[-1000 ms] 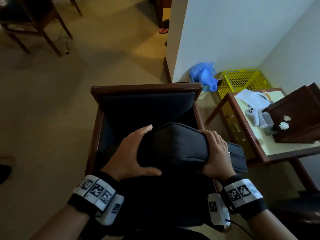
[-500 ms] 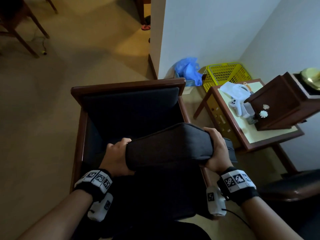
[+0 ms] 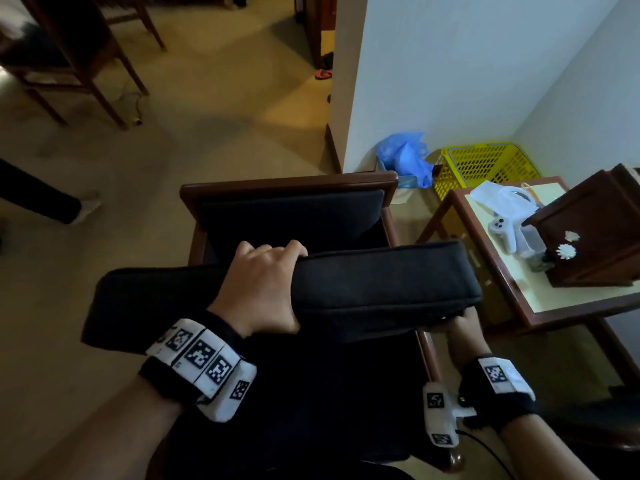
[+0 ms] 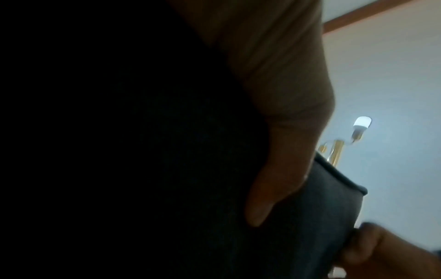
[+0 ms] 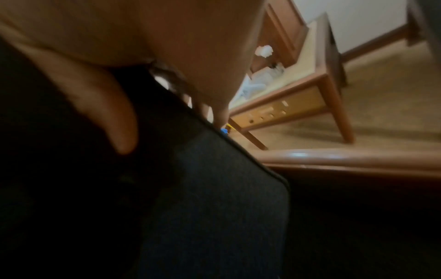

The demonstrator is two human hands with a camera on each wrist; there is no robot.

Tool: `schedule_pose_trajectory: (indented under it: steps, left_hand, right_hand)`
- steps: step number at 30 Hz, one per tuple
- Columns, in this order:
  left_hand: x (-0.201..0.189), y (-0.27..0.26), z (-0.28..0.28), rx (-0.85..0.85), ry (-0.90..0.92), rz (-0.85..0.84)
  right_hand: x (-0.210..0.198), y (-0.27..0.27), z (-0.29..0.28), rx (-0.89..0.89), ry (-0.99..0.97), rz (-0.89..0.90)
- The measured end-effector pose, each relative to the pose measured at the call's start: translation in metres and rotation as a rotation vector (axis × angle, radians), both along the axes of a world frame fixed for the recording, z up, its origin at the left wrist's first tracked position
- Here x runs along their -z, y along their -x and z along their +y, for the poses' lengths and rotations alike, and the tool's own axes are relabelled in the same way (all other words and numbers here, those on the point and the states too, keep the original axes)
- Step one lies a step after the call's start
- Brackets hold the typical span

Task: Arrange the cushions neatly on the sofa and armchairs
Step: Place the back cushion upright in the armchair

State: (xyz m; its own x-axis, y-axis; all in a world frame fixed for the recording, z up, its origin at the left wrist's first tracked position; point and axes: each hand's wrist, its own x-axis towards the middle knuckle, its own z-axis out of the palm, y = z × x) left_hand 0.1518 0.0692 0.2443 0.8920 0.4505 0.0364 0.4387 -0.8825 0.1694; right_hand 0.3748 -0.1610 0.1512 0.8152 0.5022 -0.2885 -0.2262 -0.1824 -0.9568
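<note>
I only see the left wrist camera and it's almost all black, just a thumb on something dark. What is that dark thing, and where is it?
Observer: It is a dark cushion, held in the air across an armchair, above its seat.
Operator: Is only one hand holding it?
Observer: No. The left hand grips it near the middle, fingers curled over the far edge, and the right hand holds the right end from underneath.
Operator: What is next to the chair?
Observer: A small side table stands on its right, with a yellow basket on the floor behind the table.
</note>
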Motion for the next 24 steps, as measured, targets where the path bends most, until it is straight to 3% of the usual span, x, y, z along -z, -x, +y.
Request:
schedule_pose_trajectory:
  steps: [3, 7, 10, 13, 15, 19, 21, 24]
  left_hand:
    - [0.045, -0.007, -0.004, -0.033, 0.015, 0.149]
    - [0.110, -0.008, -0.020, -0.127, 0.148, 0.307]
    - [0.136, 0.002, -0.022, -0.194, 0.236, 0.291]
    - [0.132, 0.015, -0.013, -0.210, 0.358, 0.294]
    - [0.129, 0.037, 0.002, -0.367, 0.456, 0.219]
    - [0.160, 0.119, 0.037, -0.890, 0.449, -0.073]
    - [0.165, 0.146, 0.041, -1.119, 0.586, -0.103]
    - [0.172, 0.159, 0.036, -1.312, 0.872, -0.249]
  right_hand:
    - [0.015, 0.001, -0.003, -0.081, 0.005, 0.207]
    - [0.022, -0.001, -0.007, -0.171, 0.132, 0.320]
    - [0.024, 0.003, 0.007, -0.154, 0.227, 0.322]
    - [0.028, 0.005, 0.029, -0.057, 0.424, 0.227]
    - [0.027, 0.005, 0.042, -0.002, 0.612, 0.154]
    - [0.028, 0.005, 0.055, 0.141, 0.775, 0.159]
    - [0.030, 0.008, 0.055, 0.174, 0.826, 0.139]
    - [0.034, 0.010, 0.045, 0.196, 0.809, 0.239]
